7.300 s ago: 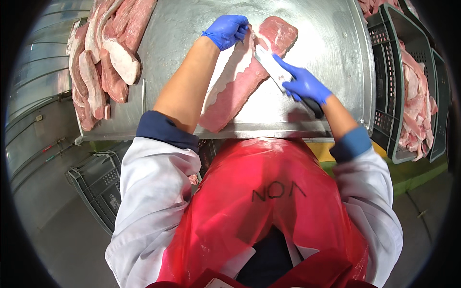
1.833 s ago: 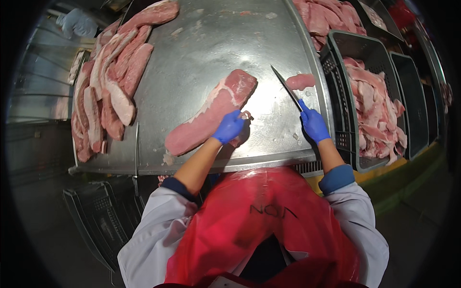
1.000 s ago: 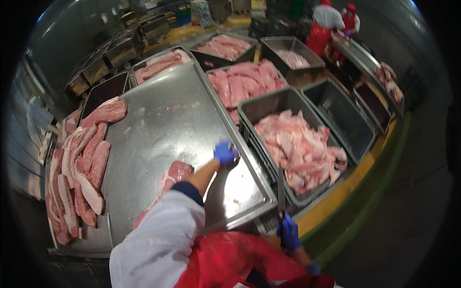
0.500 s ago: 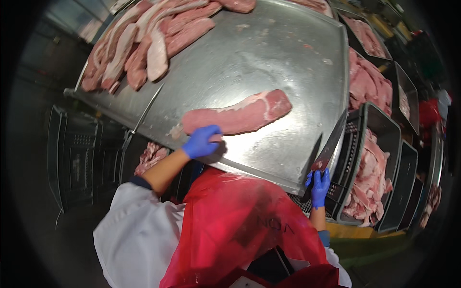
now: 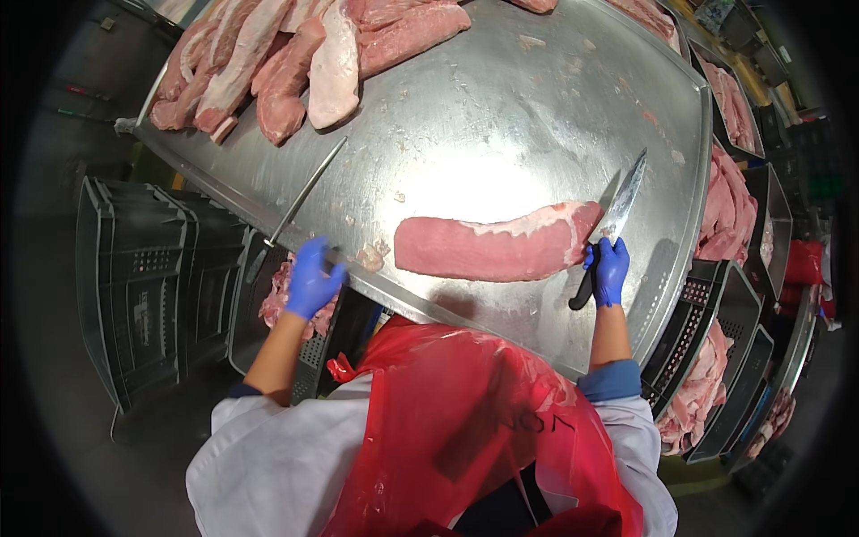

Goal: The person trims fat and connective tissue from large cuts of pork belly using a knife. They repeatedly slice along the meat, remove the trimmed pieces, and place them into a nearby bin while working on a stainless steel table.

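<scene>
A pork loin (image 5: 488,249) lies across the steel table in front of me, pale fat along its far side. My right hand (image 5: 610,276), in a blue glove, is closed round the black handle of a knife (image 5: 625,199) beside the loin's right end. The blade points away from me, over the table. My left hand (image 5: 313,279), also gloved in blue, is off the loin at the table's near left edge, above a crate of trimmings; its fingers are apart and I see nothing in them. A sharpening steel (image 5: 309,192) rests across the left edge close by.
Several pork loins (image 5: 259,67) are heaped at the far left of the steel table (image 5: 510,116). Small scraps (image 5: 371,256) lie by the near edge. Trimmings (image 5: 284,295) fill a crate below left, beside dark crates (image 5: 134,277). More crates of meat (image 5: 698,394) stand along the right side.
My left hand has left the loin, where it held a small piece of meat, and moved left over the crate edge. My right hand has brought the knife in over the table beside the loin.
</scene>
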Tool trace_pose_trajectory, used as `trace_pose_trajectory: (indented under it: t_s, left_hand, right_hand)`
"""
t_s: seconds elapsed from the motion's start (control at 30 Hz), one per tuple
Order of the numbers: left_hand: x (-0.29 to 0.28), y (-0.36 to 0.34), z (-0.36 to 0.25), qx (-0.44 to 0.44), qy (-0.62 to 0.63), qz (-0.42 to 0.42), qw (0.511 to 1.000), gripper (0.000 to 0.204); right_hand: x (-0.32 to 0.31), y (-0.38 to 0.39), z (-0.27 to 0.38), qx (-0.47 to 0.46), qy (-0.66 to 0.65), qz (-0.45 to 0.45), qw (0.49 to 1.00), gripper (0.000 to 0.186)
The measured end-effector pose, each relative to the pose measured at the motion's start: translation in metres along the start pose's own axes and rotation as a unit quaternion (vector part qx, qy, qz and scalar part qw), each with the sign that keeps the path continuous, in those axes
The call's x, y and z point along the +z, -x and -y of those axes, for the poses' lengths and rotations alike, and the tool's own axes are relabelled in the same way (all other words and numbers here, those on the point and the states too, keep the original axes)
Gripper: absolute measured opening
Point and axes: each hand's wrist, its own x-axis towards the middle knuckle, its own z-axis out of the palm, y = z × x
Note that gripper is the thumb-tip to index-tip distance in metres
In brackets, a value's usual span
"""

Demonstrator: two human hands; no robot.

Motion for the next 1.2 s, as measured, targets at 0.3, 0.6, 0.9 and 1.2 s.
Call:
trace_pose_trajectory:
  t_s: [0.3, 0.6, 0.9, 1.2]
  left_hand:
    - [0.221, -0.235, -0.288, 0.157, 0.201, 0.288, 0.923, 0.079]
    - [0.259, -0.251, -0.346, 0.232, 0.131, 0.397, 0.878, 0.033]
    - [0.224, -0.221, -0.354, 0.148, 0.190, 0.304, 0.922, 0.023]
    - [0.226, -0.215, -0.351, 0.083, 0.297, 0.339, 0.889, 0.017]
  right_hand:
    - [0.016, -0.004, -0.015, -0.019, 0.154, -0.126, 0.980, 0.022]
    - [0.009, 0.021, -0.025, -0.008, 0.057, -0.141, 0.988, 0.012]
    - [0.014, 0.010, 0.027, -0.083, 0.315, 0.000, 0.946, 0.072]
    - [-0.034, 0.047, 0.031, 0.025, 0.255, 0.196, 0.947, 0.072]
